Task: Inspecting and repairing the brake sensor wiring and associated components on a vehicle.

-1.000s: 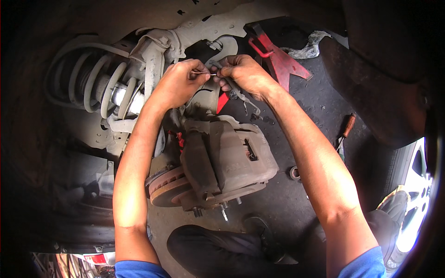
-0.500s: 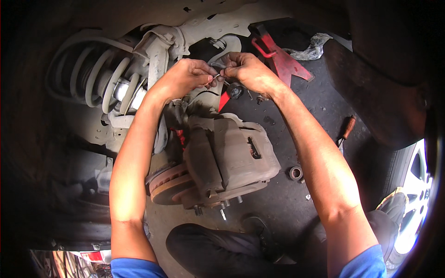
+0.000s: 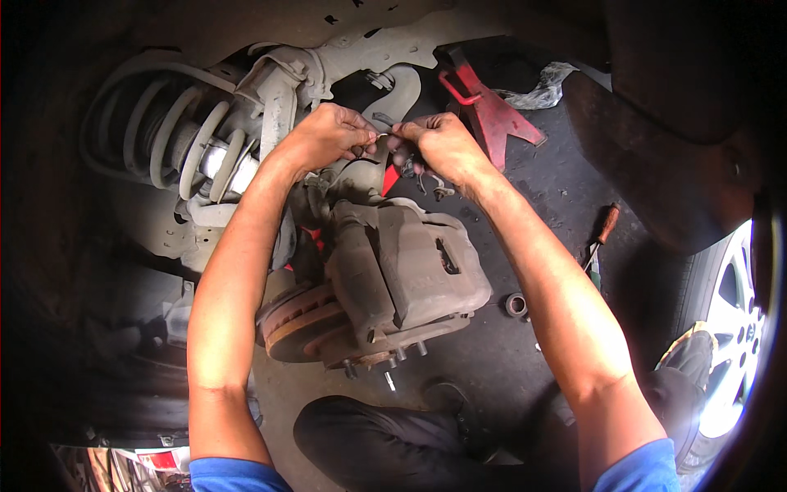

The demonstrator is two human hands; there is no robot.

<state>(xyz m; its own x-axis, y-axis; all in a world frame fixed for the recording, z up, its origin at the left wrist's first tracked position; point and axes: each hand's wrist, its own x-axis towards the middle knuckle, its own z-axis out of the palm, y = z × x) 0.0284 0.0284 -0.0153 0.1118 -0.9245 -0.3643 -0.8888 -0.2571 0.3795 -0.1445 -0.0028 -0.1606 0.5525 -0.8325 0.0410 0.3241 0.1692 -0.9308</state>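
My left hand [image 3: 328,135] is closed in a pinch above the brake assembly, its fingertips at a small pale piece [image 3: 382,135] too tiny to identify. Close beside it, my right hand [image 3: 447,149] is also closed. A slim dark piece [image 3: 383,119] sticks out from its thumb and fingers; its kind does not show. Thin bent bits [image 3: 441,192] appear below the right palm, and I cannot tell whether they are joined to what it grips. Beneath both hands are the grey brake caliper [image 3: 434,266] and the rusty-edged brake disc [image 3: 299,328].
A coil spring [image 3: 201,152] with its strut stands at the left. Beyond my right hand is a red jack stand [image 3: 496,123] near crumpled clear plastic [image 3: 545,88]. On the floor lie a wooden-handled tool [image 3: 607,225] and a round socket-like ring [image 3: 516,305]. A wheel [image 3: 730,344] is at the right.
My fingertips have drawn slightly apart, and the right hand has turned a little. The slim dark piece now shows more clearly. The whole view has shifted slightly.
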